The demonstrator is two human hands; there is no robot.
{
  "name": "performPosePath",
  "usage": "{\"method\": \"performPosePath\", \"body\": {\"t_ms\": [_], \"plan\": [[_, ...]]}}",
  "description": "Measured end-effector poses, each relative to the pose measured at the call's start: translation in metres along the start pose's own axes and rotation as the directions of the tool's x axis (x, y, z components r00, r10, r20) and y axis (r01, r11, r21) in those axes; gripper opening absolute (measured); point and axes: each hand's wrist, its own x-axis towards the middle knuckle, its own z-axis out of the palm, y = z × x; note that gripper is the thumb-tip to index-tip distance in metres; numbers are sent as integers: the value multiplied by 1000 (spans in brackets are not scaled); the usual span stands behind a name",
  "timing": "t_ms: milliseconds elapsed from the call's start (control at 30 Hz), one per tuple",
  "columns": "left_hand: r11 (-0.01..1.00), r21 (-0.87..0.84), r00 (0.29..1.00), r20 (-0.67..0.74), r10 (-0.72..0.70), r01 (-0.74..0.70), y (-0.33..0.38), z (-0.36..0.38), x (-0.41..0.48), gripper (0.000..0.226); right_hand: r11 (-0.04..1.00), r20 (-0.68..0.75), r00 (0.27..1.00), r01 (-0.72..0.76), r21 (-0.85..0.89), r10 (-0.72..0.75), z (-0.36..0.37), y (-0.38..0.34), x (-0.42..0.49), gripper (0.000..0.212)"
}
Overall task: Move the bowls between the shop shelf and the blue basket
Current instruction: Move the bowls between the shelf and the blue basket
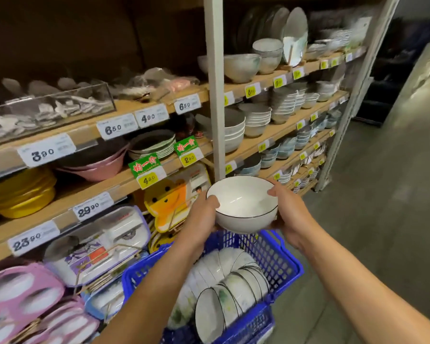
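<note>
Together, both hands, left and right, grip a white bowl above the blue basket.

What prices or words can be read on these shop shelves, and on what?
"3 90": first white tag, upper shelf edge.
"6 50": second white tag.
"4 90": third white tag.
"6 50": fourth white tag.
"23 90": fifth white tag, lower shelf edge.
"29 90": sixth white tag.
"4 90": yellow label, left green sign.
"2 90": second yellow label, right green sign.
Too blurred: red characters on both signs, small print, yellow tags at right.
</note>
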Motion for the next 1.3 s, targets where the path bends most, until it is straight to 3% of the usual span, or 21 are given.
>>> {"method": "performPosePath", "body": {"t_ms": [233, 433, 733, 800, 1000, 1167, 1300], "plan": [[950, -280, 988, -98, 115, -138, 40, 108, -1, 36, 998, -6, 999, 42, 52, -42, -88, -48, 0, 35], [872, -475, 992, -90, 90, -122, 78, 217, 3, 33, 990, 27, 990, 139, -25, -139, -188, -93, 19, 34], [856, -516, 1000, -24, 14, -24, 123, 346, 22, 29, 960, -106, 966, 248, 131, -235, -294, -144, 57, 37], [864, -501, 999, -20, 31, -37, 132, 363, 34, 31, 950, -112, 963, 262, 170, -246, -306, -157, 70, 41], [871, -487, 997, -40, 59, -71, 155, 380, 86, 29, 932, -95, 963, 267, 245, -250, -315, -186, 122, 25], [854, -504, 991, -72, 109, -130, 169, 376, 141, 22, 926, -83, 959, 283, 249, -270, -301, -202, 173, 35], [843, -515, 988, -102, 116, -152, 186, 365, 188, 29, 917, -64, 954, 299, 263, -292, -282, -219, 219, 31]]}}
